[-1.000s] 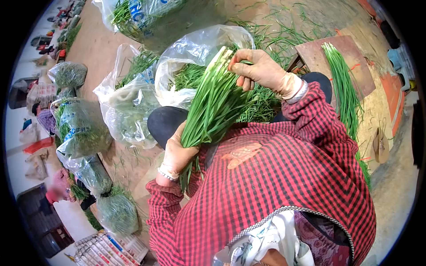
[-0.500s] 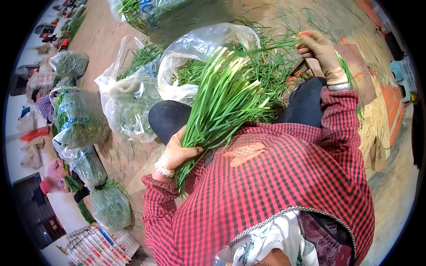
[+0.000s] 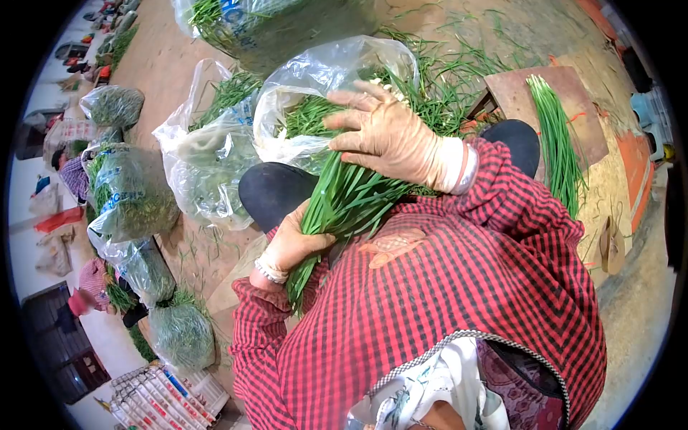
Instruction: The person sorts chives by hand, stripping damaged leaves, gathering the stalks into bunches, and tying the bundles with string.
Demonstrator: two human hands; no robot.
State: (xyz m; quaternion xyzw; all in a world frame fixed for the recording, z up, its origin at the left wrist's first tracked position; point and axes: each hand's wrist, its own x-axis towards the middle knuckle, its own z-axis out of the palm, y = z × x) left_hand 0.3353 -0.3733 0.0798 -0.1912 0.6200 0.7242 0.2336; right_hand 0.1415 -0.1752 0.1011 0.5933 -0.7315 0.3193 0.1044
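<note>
My gloved left hand (image 3: 292, 240) is wrapped round the lower part of a bunch of garlic chives (image 3: 351, 197), whose leaf ends hang below the grip. Across the upper part of the bunch lies my gloved right hand (image 3: 390, 136), palm down with fingers stretched and apart. It hides most of the pale stem ends; a few white tips show past the fingers. An open clear plastic bag (image 3: 337, 54) with loose greens stands just beyond the bunch. On a board (image 3: 584, 122) to the right rests a second bunch of chives (image 3: 559, 140).
Loose leaves (image 3: 459, 72) litter the floor ahead. Another clear bag (image 3: 222, 154) stands beside the open one, and a large filled bag (image 3: 287, 29) is at the top. Several filled bags (image 3: 132, 190) line the left, with people beyond. A sandal (image 3: 611, 247) lies at right.
My right hand has swung left from beside the board onto the top of the held chives, its fingers now spread. The left hand keeps its grip, nearly still.
</note>
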